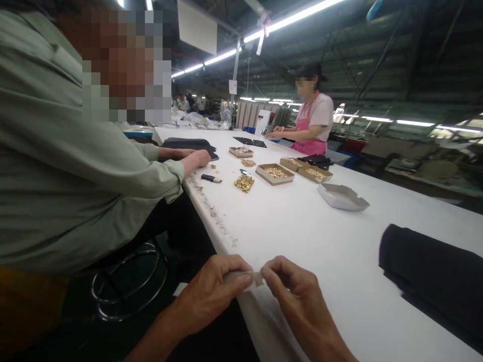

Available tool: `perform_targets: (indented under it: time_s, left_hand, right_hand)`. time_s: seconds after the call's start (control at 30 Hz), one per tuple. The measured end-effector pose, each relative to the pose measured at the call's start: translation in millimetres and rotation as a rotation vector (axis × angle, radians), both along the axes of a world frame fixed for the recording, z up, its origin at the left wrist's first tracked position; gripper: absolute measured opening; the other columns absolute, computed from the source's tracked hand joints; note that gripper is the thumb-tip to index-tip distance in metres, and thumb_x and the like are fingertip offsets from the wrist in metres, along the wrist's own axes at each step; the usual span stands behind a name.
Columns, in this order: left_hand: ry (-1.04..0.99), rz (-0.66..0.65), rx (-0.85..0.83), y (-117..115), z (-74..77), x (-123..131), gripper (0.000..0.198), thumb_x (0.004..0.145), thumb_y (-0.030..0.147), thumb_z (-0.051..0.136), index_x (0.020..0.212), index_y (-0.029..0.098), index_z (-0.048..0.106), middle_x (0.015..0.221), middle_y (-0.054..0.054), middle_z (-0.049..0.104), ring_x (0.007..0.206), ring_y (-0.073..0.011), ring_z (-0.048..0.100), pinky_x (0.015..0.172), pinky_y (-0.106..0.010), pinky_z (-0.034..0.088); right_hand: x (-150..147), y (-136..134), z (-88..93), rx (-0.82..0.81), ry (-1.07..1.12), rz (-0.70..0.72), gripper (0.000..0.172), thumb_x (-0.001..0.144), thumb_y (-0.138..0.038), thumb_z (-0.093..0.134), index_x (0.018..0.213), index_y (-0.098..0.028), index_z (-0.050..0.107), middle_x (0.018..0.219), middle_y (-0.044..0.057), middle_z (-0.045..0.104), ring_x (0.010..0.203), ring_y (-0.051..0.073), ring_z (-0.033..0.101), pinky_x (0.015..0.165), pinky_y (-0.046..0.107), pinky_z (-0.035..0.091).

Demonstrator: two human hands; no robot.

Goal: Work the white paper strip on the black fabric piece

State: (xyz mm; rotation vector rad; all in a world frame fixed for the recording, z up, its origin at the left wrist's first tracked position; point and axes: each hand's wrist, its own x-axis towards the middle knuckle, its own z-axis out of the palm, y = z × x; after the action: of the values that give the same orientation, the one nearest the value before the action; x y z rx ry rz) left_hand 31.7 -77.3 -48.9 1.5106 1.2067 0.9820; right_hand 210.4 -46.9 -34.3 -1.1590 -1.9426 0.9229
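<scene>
Over the near edge of the table, my left hand (219,289) is closed around a thin grey-beige strip (258,278), its thumb pressed along it. Most of the strip is hidden by the fingers; whether it is card or tape I cannot tell. My right hand (298,289) pinches at the strip's right end with thumb and forefinger. A corner of something white (180,288) shows beside my left wrist. Farther up the table lie a heap of gold metal pieces (244,183) and a black-handled tool (211,178).
Card boxes of small gold parts (275,174) and a white box lid (343,197) stand mid-table. Black fabric pieces (430,271) lie at the right. A co-worker in a green shirt (86,166) sits close on the left, above a metal stool (128,281). Another co-worker (311,125) stands across.
</scene>
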Motion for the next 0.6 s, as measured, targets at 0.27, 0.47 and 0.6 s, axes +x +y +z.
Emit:
perform_targets:
  time_s: [0.27,0.47,0.6]
  left_hand:
    - [0.012,0.057,-0.059,10,-2.1,1,0.021,0.084,0.032,0.058,0.081,0.017,0.072,0.074,0.003,0.066,0.077,-0.0132,0.057,0.070,-0.022,0.040]
    - [0.109,0.090,-0.029,22,-9.8,1,0.028,0.086,0.039,0.054,0.078,0.017,0.069,0.071,0.003,0.060,0.073,-0.0133,0.053,0.067,-0.023,0.038]
    - [0.168,0.174,-0.122,21,-19.6,4,0.031,0.084,0.044,0.054,0.092,0.018,0.068,0.094,-0.001,0.065,0.094,-0.0203,0.057,0.084,-0.028,0.042]
  right_hand:
    - [2,5,-1.9,-0.129,-0.011,0.015,0.030,0.086,-0.039,0.051,0.068,-0.017,0.061,0.064,0.000,0.055,0.063,0.013,0.048,0.059,0.024,0.039]
    - [10,16,-14.9,0.087,-0.024,0.001,0.032,0.092,-0.036,0.046,0.112,-0.017,0.061,0.082,0.003,0.068,0.071,0.015,0.061,0.068,0.025,0.049]
    - [13,19,-23.7,0.132,0.012,0.019,0.031,0.093,-0.041,0.047,0.107,-0.020,0.063,0.085,0.004,0.069,0.070,0.015,0.063,0.061,0.022,0.051]
